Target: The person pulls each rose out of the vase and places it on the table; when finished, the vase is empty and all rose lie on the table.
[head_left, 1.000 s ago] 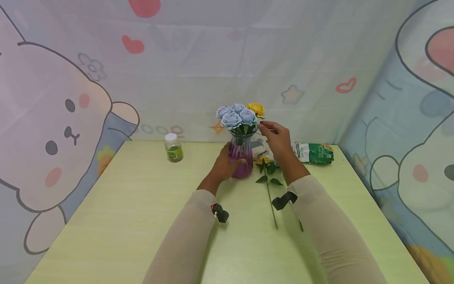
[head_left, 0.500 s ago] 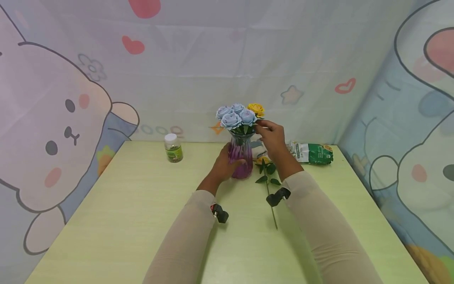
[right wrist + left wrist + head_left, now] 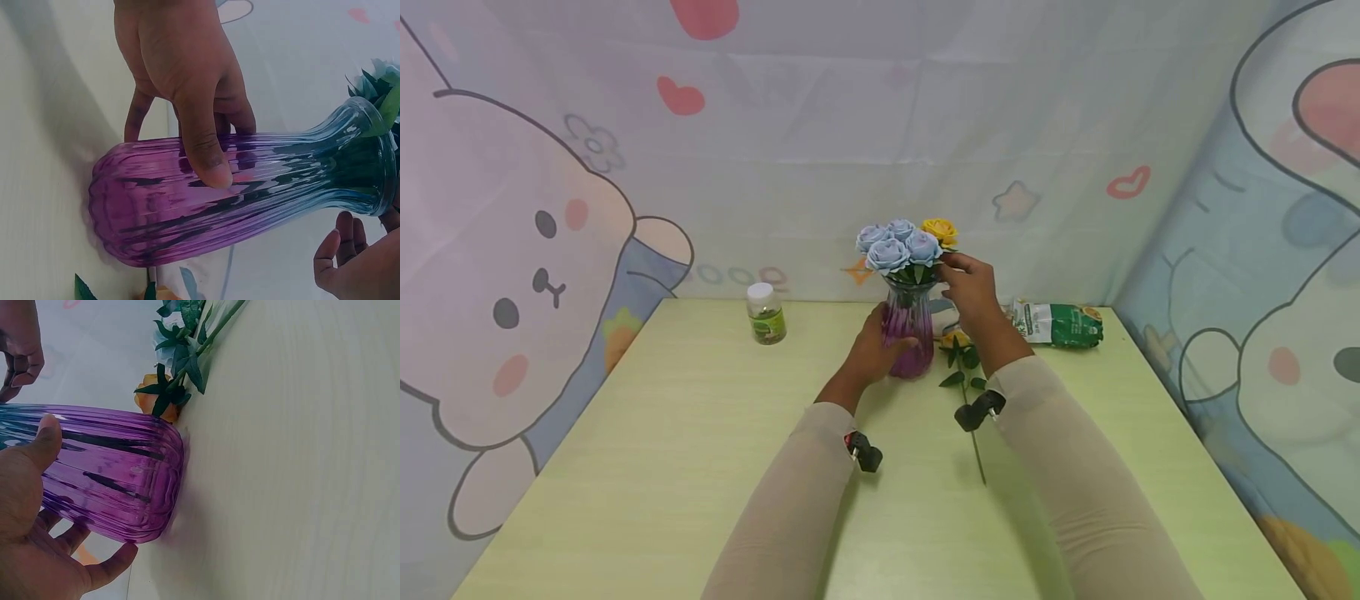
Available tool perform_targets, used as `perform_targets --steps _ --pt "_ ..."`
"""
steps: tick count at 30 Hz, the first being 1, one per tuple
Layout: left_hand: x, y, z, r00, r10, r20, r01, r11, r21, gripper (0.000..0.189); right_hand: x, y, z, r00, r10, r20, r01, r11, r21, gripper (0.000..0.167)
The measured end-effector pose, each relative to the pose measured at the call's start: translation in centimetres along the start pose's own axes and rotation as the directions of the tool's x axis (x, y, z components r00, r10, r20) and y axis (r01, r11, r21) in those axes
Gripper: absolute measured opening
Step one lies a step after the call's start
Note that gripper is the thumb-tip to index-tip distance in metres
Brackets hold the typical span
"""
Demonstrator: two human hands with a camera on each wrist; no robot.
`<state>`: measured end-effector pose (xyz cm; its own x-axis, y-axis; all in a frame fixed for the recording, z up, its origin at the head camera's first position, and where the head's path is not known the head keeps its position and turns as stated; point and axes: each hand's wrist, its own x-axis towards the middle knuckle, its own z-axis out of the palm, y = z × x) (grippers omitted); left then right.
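Observation:
A ribbed glass vase (image 3: 917, 321), purple below and bluish toward its flared rim, stands upright on the table. Several light-blue roses (image 3: 889, 255) and one yellow rose (image 3: 940, 231) stick up from it. My left hand (image 3: 872, 346) grips the vase body from the left, thumb across its near side. At the rim's right side is my right hand (image 3: 972, 292), fingertips among the leaves just under the yellow rose; I cannot tell whether they pinch its stem. Another yellow rose (image 3: 153, 397) lies beside the vase base, its leafy stem pointing toward me, partly behind the right wrist.
A white-capped jar (image 3: 767, 315) with a green label stands at the back left of the table. On the back right lies a green and white packet (image 3: 1063, 325). A patterned fabric backdrop (image 3: 790, 125) rises directly behind the table's rear edge.
My right hand has moved slightly left, bringing its fingertips in against the flowers at the rim. A second stem end beside the right forearm has become hidden. The left hand stays on the vase.

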<state>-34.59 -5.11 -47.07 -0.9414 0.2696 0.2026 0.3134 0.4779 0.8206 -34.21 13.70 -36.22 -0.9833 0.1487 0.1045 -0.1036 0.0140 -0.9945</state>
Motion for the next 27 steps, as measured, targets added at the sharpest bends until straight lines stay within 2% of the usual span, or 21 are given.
perform_targets --steps 5,16,24,27 --pt "0.1 -0.2 0.0 1.000 -0.021 0.007 0.021 1.000 0.021 0.098 0.1 0.0 0.3 1.000 0.007 -0.017 -0.007 1.000 0.014 0.038" --pt "-0.1 -0.2 0.1 1.000 -0.027 0.010 0.027 1.000 0.012 0.098 0.3 -0.2 0.6 0.998 0.037 -0.056 -0.035 0.999 0.037 0.037" --pt "0.2 -0.3 0.0 0.999 -0.031 0.021 0.031 0.999 0.027 0.097 0.2 -0.8 0.5 0.996 -0.021 -0.087 0.027 0.997 0.070 0.032" --pt "0.2 -0.3 0.0 0.999 -0.040 0.024 0.040 0.999 0.030 0.098 0.2 -1.1 0.4 0.994 -0.048 -0.096 0.056 0.996 0.076 0.026"
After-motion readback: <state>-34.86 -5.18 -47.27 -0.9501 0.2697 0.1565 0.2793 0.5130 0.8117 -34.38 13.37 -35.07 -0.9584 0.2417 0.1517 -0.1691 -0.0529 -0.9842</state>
